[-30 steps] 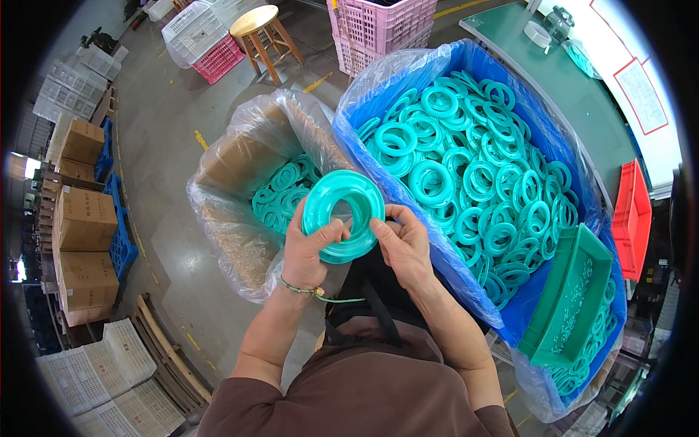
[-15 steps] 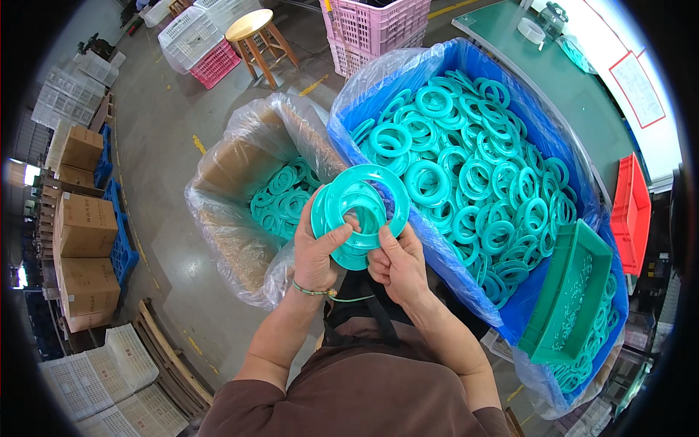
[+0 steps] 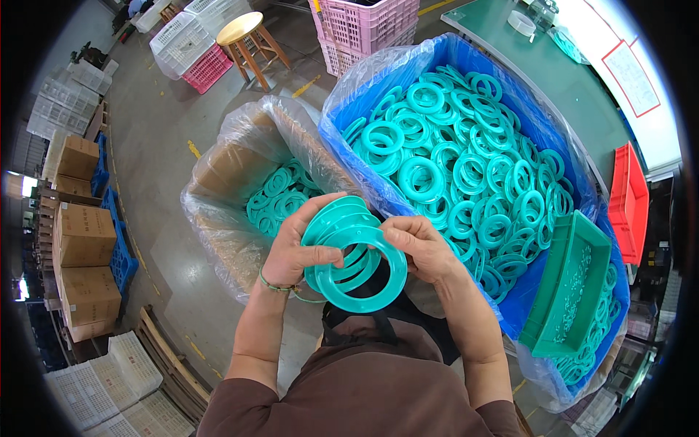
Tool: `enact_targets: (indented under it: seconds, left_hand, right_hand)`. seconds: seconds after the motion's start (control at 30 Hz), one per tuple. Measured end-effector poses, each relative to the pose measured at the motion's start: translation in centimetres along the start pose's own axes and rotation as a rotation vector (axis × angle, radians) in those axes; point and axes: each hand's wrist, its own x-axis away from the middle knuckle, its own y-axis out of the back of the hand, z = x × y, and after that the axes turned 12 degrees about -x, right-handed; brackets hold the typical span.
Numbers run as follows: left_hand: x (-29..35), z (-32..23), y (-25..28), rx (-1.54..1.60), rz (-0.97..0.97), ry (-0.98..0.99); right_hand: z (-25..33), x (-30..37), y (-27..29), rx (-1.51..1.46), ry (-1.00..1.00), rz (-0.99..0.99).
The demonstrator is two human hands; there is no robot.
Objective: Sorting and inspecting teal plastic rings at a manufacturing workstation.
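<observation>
In front of my waist I hold a fanned stack of turquoise plastic rings point(image 3: 397, 282). My left hand point(image 3: 291, 251) grips the stack's left side, thumb across the rings. My right hand point(image 3: 426, 251) pinches the upper right edge of the front ring, which is tilted lower than those behind it. To the right, a large blue box point(image 3: 466, 54) lined with clear plastic holds a heap of similar loose rings point(image 3: 480, 178). Just beyond my left hand, a cardboard carton point(image 3: 233, 164) with a clear liner holds more rings point(image 3: 280, 191).
A green tray point(image 3: 540, 324) with small pale bits rests in the blue box, beside a red crate point(image 3: 630, 204). A green table point(image 3: 539, 54) stands far right. A wooden stool point(image 3: 240, 29) and pink crates point(image 3: 364, 29) stand ahead; cartons point(image 3: 87, 233) on pallets line the left.
The rings have tipped and spread into a fan, with the front one swung down. My right hand has moved up and right to that ring's upper edge.
</observation>
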Motion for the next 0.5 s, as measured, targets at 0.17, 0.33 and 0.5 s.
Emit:
enact_targets:
  seconds: [0.17,0.33,0.5]
  left_hand:
    - [-0.1,0.5,0.2,0.0,-0.039,0.008]
    - [-0.4,0.4,-0.3,-0.019,-0.04,-0.025]
    - [-1.0,0.6,0.3,-0.005,-0.089,0.007]
  right_hand:
    - [0.6,0.7,-0.9,0.093,-0.128,0.079]
    - [-1.6,0.4,-1.3,0.362,0.274,0.005]
    - [-0.1,0.3,-1.1,1.017,0.77,0.065]
